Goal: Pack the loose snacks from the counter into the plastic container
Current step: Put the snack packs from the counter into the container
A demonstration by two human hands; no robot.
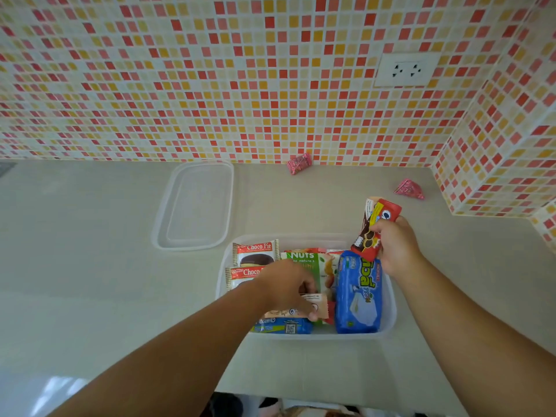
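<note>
step: right hand (394, 248) grips red biscuit pack (374, 228) over plastic container (388, 319) (mid-packing)
left hand (288, 285): pinches peach wrapper (313, 305) inside
next: lower pack in; two pink snacks (299, 164) wait near counter's back edge

I see the clear plastic container (388, 325) sitting open on the counter, already packed with snacks: two Choco Pie packs (255, 251) along its left side, one overlapping the other, a green nuts packet (307, 260) in the middle, a big blue pack (359, 296) lying lengthwise on the right, and a smaller blue packet (282, 326) at the near wall. A red biscuit pack (376, 227) is held upright above the far right corner. Two pink wrapped sweets lie loose, one (298, 163) against the tiled wall, one (409, 189) near the corner
</note>
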